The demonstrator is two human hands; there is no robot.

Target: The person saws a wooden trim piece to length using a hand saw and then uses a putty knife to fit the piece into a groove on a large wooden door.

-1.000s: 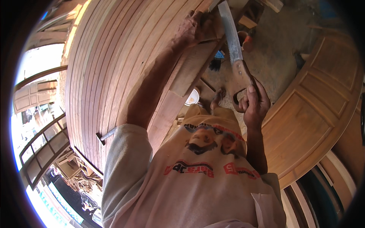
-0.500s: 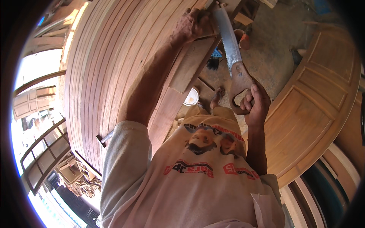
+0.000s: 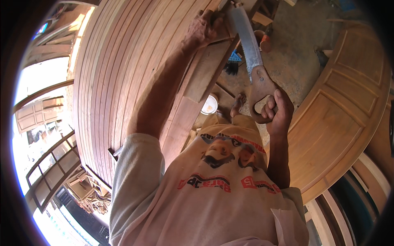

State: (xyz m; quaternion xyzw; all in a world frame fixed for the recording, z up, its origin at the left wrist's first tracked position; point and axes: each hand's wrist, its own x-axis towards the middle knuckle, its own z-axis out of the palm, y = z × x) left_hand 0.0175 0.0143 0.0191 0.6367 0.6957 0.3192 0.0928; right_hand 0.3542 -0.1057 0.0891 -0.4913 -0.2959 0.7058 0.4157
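Note:
My right hand (image 3: 280, 110) is closed round the wooden handle of a handsaw (image 3: 248, 41). Its blade points away from me, with the toothed edge on the left, and the far part lies by the edge of the workpiece. On the wood at the top, my left hand (image 3: 204, 29) has its fingers curled over a wooden piece (image 3: 223, 29), which it partly hides. Just nearer to me, a short wooden board (image 3: 205, 69) lies along the bench edge. Whether the teeth are in the wood cannot be made out.
Long wooden planks (image 3: 119, 61) lie side by side on my left. A panelled wooden door (image 3: 328, 123) leans at the right. On the floor are a white bucket (image 3: 209, 104), an orange container (image 3: 266, 43) and a blue brush (image 3: 234, 56). A hammer (image 3: 116, 153) rests near my left sleeve.
The saw and my right hand have shifted very slightly, and the whole view has moved a little. My left hand keeps its place on the wood.

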